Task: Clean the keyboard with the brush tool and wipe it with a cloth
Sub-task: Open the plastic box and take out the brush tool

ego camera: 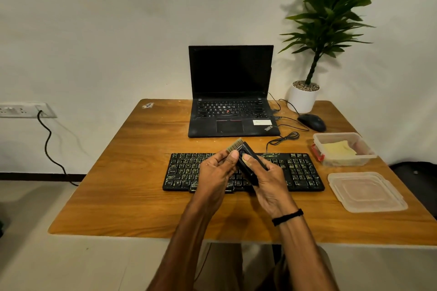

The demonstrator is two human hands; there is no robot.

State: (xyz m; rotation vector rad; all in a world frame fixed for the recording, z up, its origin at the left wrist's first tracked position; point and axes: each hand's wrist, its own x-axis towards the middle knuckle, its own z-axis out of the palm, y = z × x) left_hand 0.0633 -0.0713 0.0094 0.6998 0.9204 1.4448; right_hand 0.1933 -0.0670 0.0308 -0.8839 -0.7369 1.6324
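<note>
Both hands were raised over the keyboard: right hand wrapped round the black brush tool, thumb on top; left hand pinched its upper end just below the bristles, which pointed up and away. Forearms hid the keyboard's middle keys. Keyboard lay on the wooden table in front of an open laptop. Yellow cloth sat in a clear container right of the keyboard, its lid beside it. Mouse and potted plant further back
</note>
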